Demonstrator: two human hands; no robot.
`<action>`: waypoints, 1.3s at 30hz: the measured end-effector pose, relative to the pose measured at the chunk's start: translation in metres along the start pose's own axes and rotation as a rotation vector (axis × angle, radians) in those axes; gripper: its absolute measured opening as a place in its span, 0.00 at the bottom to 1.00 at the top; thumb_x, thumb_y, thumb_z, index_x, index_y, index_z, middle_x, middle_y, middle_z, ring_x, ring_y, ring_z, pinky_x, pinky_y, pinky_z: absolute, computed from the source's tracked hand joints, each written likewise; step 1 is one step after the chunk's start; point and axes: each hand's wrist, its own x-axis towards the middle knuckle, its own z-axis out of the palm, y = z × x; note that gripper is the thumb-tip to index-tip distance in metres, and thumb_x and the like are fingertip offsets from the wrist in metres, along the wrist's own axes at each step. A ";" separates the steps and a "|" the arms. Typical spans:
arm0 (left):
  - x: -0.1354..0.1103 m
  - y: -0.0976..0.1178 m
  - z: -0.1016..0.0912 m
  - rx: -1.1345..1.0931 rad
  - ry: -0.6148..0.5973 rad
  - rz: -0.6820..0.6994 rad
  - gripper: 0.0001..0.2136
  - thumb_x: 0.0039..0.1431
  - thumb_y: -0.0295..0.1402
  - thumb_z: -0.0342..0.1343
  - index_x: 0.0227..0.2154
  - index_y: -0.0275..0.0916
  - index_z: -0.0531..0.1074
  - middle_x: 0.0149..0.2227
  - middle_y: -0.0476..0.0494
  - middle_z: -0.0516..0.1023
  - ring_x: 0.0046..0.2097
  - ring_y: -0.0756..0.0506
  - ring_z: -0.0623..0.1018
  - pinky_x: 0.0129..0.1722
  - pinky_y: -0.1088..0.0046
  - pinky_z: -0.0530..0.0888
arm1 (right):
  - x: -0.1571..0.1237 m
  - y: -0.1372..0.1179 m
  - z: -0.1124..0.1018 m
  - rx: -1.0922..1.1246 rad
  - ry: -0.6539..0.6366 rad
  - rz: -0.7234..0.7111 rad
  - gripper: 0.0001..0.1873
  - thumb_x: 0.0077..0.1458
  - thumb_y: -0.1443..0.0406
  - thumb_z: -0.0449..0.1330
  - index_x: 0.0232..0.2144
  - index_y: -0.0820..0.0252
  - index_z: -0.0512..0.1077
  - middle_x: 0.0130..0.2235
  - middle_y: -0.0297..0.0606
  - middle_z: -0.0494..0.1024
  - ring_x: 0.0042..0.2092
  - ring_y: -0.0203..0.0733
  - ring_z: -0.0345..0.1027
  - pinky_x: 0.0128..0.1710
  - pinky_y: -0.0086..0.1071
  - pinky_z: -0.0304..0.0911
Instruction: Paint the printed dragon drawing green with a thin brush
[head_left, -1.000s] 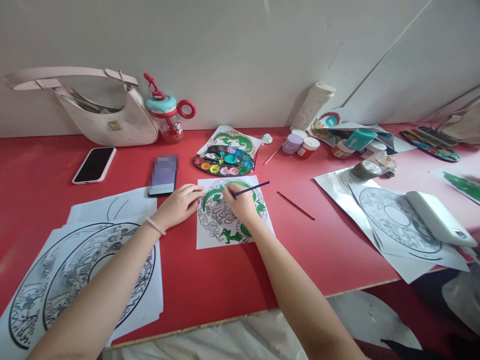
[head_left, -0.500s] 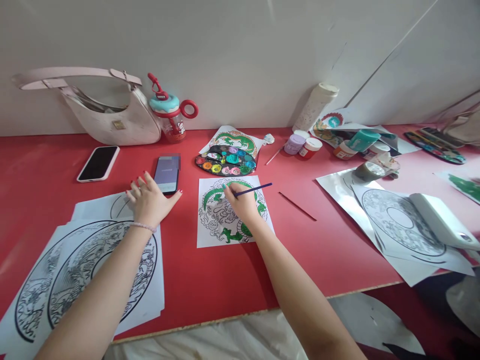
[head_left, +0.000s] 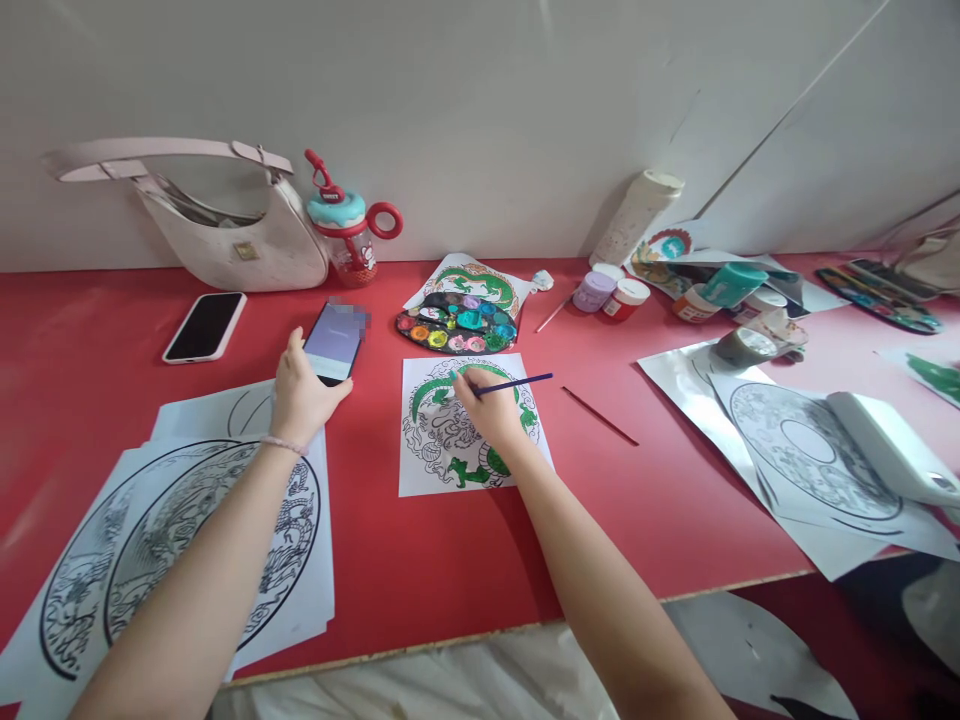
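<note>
My left hand [head_left: 301, 398] grips the lower end of a dark smartphone [head_left: 337, 340] with a lit purple screen, fingers along its left edge and thumb at the bottom right corner. The phone is turned slightly to the right. My right hand [head_left: 491, 408] holds a dark blue paintbrush [head_left: 529, 382] and rests on a dragon colouring sheet [head_left: 420, 478] partly painted green. The brush tip is hidden behind my fingers. Just behind the sheet lies a paint palette [head_left: 457, 328] with several colours, over another painted dragon picture [head_left: 480, 280].
A thin brown brush [head_left: 600, 416] lies right of the sheet. Paint jars [head_left: 594, 290] stand farther back. Printed sheets [head_left: 217, 530] lie under my left forearm. A white phone [head_left: 206, 327], a handbag [head_left: 247, 245] and a cup [head_left: 352, 240] are at back left. More papers [head_left: 810, 440] lie right.
My left hand has closed from spread fingers onto the phone, which has turned and tilted slightly. The right hand and brush stay in about the same spot over the sheet.
</note>
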 end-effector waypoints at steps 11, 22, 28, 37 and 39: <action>0.003 -0.007 0.000 0.031 0.029 0.142 0.49 0.46 0.35 0.65 0.64 0.35 0.39 0.62 0.25 0.55 0.63 0.30 0.58 0.60 0.50 0.60 | 0.000 -0.001 -0.001 0.014 -0.007 -0.005 0.20 0.58 0.59 0.47 0.18 0.59 0.48 0.19 0.30 0.53 0.23 0.30 0.45 0.24 0.27 0.42; 0.003 -0.009 0.000 0.059 0.036 0.157 0.46 0.47 0.37 0.64 0.64 0.36 0.42 0.61 0.26 0.57 0.62 0.31 0.60 0.60 0.50 0.61 | 0.000 -0.002 -0.002 0.005 -0.010 -0.008 0.20 0.58 0.60 0.48 0.17 0.59 0.48 0.18 0.30 0.53 0.23 0.31 0.45 0.24 0.28 0.42; 0.004 -0.012 0.000 0.054 0.041 0.172 0.45 0.47 0.38 0.64 0.64 0.38 0.44 0.61 0.28 0.58 0.62 0.31 0.60 0.59 0.50 0.61 | 0.000 0.000 -0.002 -0.002 -0.006 -0.004 0.20 0.58 0.59 0.48 0.17 0.59 0.49 0.18 0.30 0.54 0.23 0.31 0.47 0.24 0.28 0.43; 0.004 -0.010 0.000 0.065 0.046 0.161 0.43 0.46 0.41 0.64 0.62 0.37 0.48 0.58 0.29 0.62 0.60 0.32 0.63 0.58 0.53 0.63 | 0.000 0.001 -0.002 -0.003 -0.005 -0.001 0.21 0.58 0.59 0.49 0.17 0.59 0.48 0.18 0.30 0.54 0.23 0.31 0.46 0.24 0.28 0.43; 0.004 -0.010 0.001 0.069 0.033 0.118 0.44 0.45 0.43 0.64 0.62 0.38 0.49 0.57 0.29 0.64 0.59 0.32 0.66 0.57 0.53 0.65 | 0.001 0.001 -0.002 -0.002 -0.006 -0.001 0.20 0.58 0.59 0.48 0.17 0.59 0.49 0.18 0.30 0.54 0.23 0.30 0.46 0.24 0.28 0.43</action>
